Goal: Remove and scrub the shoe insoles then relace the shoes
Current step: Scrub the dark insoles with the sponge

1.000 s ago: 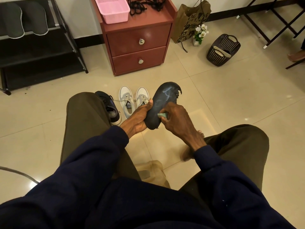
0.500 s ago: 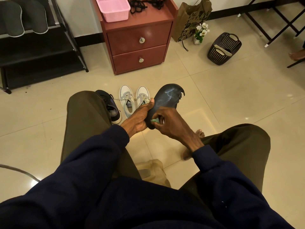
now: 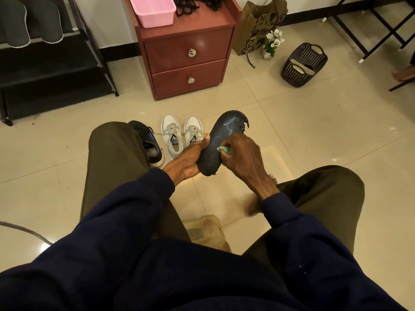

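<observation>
Left hand (image 3: 187,159) grips insole (image 3: 221,140); right hand (image 3: 241,157) presses sponge (image 3: 222,149).

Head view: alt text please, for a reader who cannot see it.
A seated person's left hand grips a dark insole by its near end while the right hand holds a green scrubber against it. Beyond stand a pair of grey sneakers and one dark shoe, before a red cabinet bearing a pink basket and black laces.
</observation>
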`<state>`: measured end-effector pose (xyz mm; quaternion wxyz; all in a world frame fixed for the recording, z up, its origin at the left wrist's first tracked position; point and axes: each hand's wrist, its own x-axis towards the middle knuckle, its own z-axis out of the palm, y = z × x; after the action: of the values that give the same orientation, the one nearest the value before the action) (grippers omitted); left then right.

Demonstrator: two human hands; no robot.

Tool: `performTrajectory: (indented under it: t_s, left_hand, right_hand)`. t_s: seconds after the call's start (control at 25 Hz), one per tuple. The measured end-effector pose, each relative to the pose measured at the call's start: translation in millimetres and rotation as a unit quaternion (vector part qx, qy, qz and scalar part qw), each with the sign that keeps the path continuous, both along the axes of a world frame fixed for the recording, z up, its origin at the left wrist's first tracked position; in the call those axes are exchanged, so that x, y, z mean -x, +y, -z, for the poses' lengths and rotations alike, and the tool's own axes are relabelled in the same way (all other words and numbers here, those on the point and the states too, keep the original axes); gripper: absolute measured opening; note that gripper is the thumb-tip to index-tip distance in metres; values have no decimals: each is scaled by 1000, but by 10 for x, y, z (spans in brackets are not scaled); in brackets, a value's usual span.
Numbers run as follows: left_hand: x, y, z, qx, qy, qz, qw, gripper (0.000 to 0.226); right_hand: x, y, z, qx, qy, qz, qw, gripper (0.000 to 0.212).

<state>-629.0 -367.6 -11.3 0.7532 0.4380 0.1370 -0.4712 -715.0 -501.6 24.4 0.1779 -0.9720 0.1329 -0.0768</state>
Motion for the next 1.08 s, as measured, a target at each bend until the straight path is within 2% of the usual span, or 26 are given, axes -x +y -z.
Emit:
performTrajectory:
  t_s: [0.08, 0.16, 0.24, 0.36, 0.44, 0.56, 0.64, 0.68, 0.76, 0.84, 0.88, 1.0, 1.08]
  left_hand:
    - [3, -5, -3, -6, 3, -5, 1000, 54]
    - [18, 3, -10, -13, -1, 14, 1000, 45]
    - [17, 9, -9, -6, -7, 40, 999, 31]
    - [7, 2, -5, 1, 1, 44, 999, 30]
    - [11, -3, -24, -1, 7, 47, 999, 30]
    - [27, 15, -87, 1, 38, 47, 998, 26]
    - [38, 19, -91, -8, 52, 47, 998, 29]
    - [49, 20, -93, -14, 57, 45, 997, 29]
    - [70, 18, -118, -10, 70, 53, 996, 27]
    - [85, 29, -157, -10, 75, 67, 995, 24]
    - [87, 33, -175, -9, 73, 76, 994, 23]
    - [79, 45, -170, -18, 62, 83, 995, 21]
    - [77, 44, -167, -12, 65, 82, 994, 23]
  right_hand:
    - [18, -25, 16, -16, -7, 4, 1000, 11]
    - [34, 123, -8, -96, 15, -87, 991, 5]
    - [28, 182, -4, -119, 30, -128, 984, 2]
    - [-19, -45, 53, -45, -18, 1, 999, 8]
    - [-13, -131, 75, -53, -41, 58, 996, 10]
    - [3, 51, 41, -136, -15, -73, 988, 8]
    - [7, 120, 33, -134, 3, -129, 983, 9]
    - [-10, 84, 49, -111, -4, -109, 988, 10]
    - [-33, -82, 96, -59, -32, -9, 998, 11]
    - [-8, -169, 137, -51, -55, 55, 996, 12]
    - [2, -138, 144, -67, -62, 45, 995, 11]
    - [18, 96, 85, -139, -10, -93, 986, 10]
    - [-4, 94, 59, -143, 0, -111, 983, 10]
